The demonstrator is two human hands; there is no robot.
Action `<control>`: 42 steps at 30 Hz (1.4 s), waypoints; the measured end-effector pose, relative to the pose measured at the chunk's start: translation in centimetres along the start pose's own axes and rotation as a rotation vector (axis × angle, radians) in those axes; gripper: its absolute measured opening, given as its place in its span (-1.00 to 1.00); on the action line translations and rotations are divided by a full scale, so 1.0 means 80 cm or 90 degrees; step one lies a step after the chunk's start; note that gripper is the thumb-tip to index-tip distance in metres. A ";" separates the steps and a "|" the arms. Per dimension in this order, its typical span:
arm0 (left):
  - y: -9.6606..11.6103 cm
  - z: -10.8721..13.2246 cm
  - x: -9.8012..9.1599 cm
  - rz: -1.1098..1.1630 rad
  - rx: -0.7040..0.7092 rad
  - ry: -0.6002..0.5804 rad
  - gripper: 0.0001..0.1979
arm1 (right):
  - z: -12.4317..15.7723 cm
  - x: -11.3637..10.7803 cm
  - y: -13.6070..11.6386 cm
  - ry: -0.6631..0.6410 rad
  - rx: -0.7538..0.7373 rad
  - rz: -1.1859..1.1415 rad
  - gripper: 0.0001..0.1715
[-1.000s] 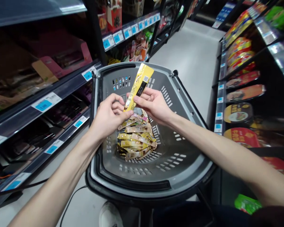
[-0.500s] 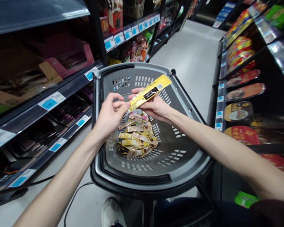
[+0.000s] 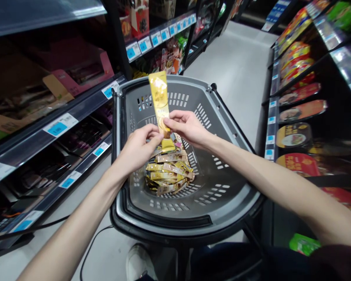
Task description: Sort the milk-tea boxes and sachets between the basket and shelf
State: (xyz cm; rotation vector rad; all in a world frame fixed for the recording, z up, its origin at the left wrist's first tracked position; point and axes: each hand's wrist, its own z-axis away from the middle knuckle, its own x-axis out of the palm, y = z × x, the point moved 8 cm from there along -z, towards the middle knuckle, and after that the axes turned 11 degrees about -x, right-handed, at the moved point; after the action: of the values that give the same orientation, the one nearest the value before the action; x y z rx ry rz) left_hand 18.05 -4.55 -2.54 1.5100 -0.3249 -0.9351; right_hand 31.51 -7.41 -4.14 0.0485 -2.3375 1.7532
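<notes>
A long yellow snack packet (image 3: 159,93) is held nearly upright over the grey shopping basket (image 3: 222,134). My left hand (image 3: 142,146) pinches its lower left edge between thumb and fingers. From the other side, my right hand (image 3: 188,127) grips the packet's lower right edge, thumb on the front face. Inside the basket, under the hands, lies a pile of similar slim yellow and tan packets (image 3: 169,175). Their far part is partly hidden by the held packet and my left hand.
Shelves with price labels (image 3: 60,124) and open cartons (image 3: 58,88) run along the left. On the right, a rack (image 3: 298,138) holds bagged and boxed foods. The pale aisle floor (image 3: 234,50) stretches ahead, and a black cable (image 3: 86,253) lies by my shoe (image 3: 140,263).
The yellow packet has swung from slanting right to nearly upright and now shows a different face. My right hand has turned from palm under it to pinching its edge.
</notes>
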 end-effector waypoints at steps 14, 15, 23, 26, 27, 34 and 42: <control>0.005 0.005 -0.009 -0.073 -0.030 0.067 -0.79 | 0.000 0.001 -0.002 -0.051 -0.003 0.039 -0.69; 0.006 0.005 -0.010 -0.071 -0.030 0.073 -0.79 | 0.000 0.001 -0.002 -0.054 -0.002 0.040 -0.70; 0.007 0.006 -0.012 -0.011 -0.015 0.079 -0.78 | 0.005 0.012 -0.007 -0.089 -0.009 0.062 -0.62; 0.007 0.007 -0.012 0.010 -0.008 0.082 -0.79 | 0.006 0.015 -0.007 -0.088 -0.003 0.079 -0.59; 0.007 0.008 -0.012 0.010 -0.007 0.085 -0.80 | 0.007 0.015 -0.009 -0.080 -0.010 0.086 -0.59; 0.015 0.016 -0.003 0.012 -0.003 0.125 -0.93 | 0.013 0.000 -0.013 -0.025 -0.019 0.170 -0.69; 0.000 0.017 0.000 0.020 -0.050 0.139 -0.81 | 0.012 -0.019 -0.006 -0.012 -0.021 0.380 -0.42</control>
State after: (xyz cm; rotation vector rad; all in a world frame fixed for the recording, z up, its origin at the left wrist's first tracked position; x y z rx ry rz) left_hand 17.11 -5.48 -2.38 1.5146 -0.1518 -0.7415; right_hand 32.90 -8.60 -4.22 -0.7093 -2.5660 1.9477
